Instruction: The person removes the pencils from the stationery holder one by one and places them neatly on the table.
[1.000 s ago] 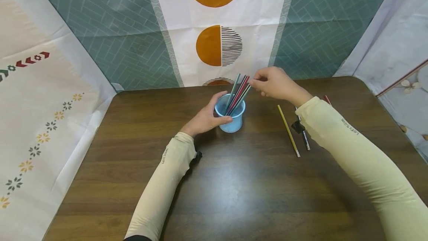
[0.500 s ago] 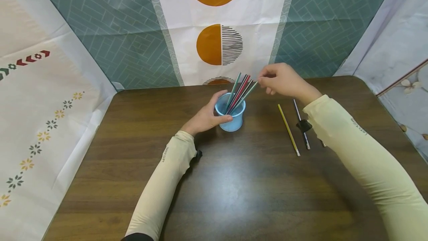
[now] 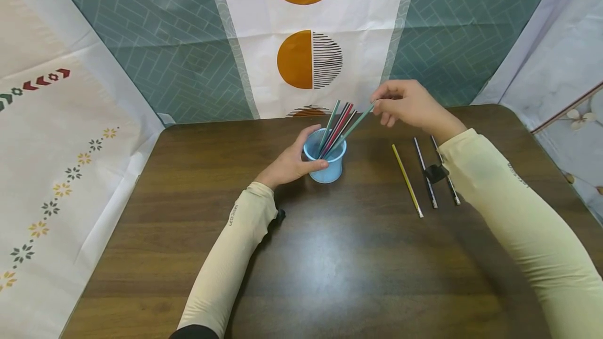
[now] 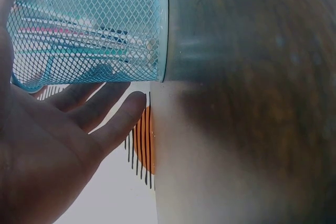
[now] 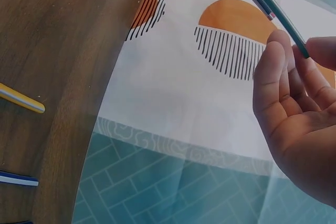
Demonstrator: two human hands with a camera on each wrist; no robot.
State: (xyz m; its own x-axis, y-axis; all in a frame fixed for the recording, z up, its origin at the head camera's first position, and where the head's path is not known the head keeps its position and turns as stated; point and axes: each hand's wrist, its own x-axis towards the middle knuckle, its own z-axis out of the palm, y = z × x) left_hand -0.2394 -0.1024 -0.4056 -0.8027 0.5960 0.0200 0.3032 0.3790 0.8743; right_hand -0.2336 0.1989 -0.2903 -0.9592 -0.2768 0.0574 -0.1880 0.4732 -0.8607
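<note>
In the head view, my left hand (image 3: 287, 166) holds a light-blue mesh pencil cup (image 3: 328, 174), thumb across the near side of the rim and fingers round the far side. The left wrist view shows the mesh wall (image 4: 136, 3) with pencils slanting inside. With thumb and index fingertips, my right hand (image 3: 412, 108) pinches the upper end of a green pencil (image 3: 356, 122). That pencil leans out to the right, its lower part still within the cup. Red, dark and green pencils (image 3: 340, 125) lean together in the cup. The right wrist view shows the pinched green pencil (image 5: 281, 15) closely.
A yellow pencil (image 3: 407, 181), a dark blue pencil (image 3: 426, 177) and another dark pencil (image 3: 454, 190) lie roughly side by side on the wooden table (image 3: 151, 234), right of the cup. My right forearm passes beside the last one. A patterned cloth (image 3: 188, 67) hangs behind the table.
My right hand has moved up and to the right, drawing the green pencil's top away from the others. The left hand and cup stay put. More of the third pencil on the table shows.
</note>
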